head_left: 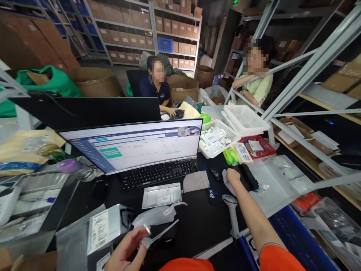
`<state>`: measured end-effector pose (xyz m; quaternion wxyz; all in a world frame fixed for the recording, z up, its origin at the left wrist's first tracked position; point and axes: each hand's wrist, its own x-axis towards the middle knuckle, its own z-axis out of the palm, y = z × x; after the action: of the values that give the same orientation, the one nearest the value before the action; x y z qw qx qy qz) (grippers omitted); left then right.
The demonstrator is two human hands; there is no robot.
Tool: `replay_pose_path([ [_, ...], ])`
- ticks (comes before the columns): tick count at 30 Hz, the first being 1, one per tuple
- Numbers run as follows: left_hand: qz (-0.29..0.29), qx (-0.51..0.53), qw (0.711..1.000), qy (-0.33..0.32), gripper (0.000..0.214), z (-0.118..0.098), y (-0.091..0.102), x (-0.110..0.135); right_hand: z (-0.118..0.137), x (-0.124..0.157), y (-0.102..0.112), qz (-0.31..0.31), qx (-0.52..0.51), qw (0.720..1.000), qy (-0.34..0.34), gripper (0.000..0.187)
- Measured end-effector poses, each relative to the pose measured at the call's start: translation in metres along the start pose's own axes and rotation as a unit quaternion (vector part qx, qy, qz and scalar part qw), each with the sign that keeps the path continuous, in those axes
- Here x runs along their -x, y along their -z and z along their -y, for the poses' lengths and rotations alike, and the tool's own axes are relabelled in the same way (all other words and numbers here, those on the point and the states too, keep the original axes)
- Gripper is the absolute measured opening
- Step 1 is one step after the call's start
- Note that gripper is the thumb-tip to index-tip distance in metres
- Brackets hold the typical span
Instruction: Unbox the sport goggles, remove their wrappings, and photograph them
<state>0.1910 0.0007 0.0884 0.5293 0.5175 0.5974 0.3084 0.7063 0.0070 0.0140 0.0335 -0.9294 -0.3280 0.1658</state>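
My left hand [128, 250] is low in the picture, with thumb and fingers closed on a clear plastic piece [159, 234] that has a long thin arm, somewhat like part of a pair of glasses. Just beyond it lies a whitish translucent pouch [155, 217]. A silver box with a printed label [100, 227] stands to its left. Stretched out to the right, my right hand [233, 176] is closed on a grey cloth pouch [227, 182], between the black mouse [216, 173] and a black case [250, 177]. A barcode scanner [231, 212] lies below that hand.
A monitor [141, 145] and keyboard [158, 174] stand ahead, with an open silver tray [162, 195] and another grey cloth [196, 181] before them. White basket [234, 135], red basket [266, 146] and metal shelf posts [307, 71] are at right. Two people sit or lean beyond the desk.
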Motion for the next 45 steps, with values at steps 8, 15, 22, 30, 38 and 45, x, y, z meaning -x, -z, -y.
replay_pose_path([
  [8,-0.025,-0.012,0.996,-0.090,0.035,-0.016,-0.013,0.009,0.005,0.043,0.042,-0.102,-0.070,0.977,0.174,0.030],
  [15,-0.026,-0.071,0.978,-0.195,0.025,-0.022,-0.011,0.021,0.041,0.145,0.056,-0.078,-0.328,0.898,0.283,0.046],
  [22,-0.072,-0.114,0.952,-0.274,0.022,-0.027,0.008,0.035,0.093,0.245,0.028,0.065,-0.568,0.809,0.139,0.047],
  [30,-0.082,-0.134,0.948,-0.277,0.022,-0.029,0.012,0.043,0.125,0.328,-0.011,0.168,-0.772,0.611,0.050,0.046],
  [38,-0.019,-0.096,0.966,-0.237,0.023,-0.028,0.015,0.039,0.137,0.359,0.005,0.176,-0.817,0.550,0.002,0.065],
  [45,-0.009,-0.094,0.973,-0.209,0.020,-0.029,0.013,0.036,0.149,0.383,0.004,0.198,-0.827,0.526,0.022,0.049],
])
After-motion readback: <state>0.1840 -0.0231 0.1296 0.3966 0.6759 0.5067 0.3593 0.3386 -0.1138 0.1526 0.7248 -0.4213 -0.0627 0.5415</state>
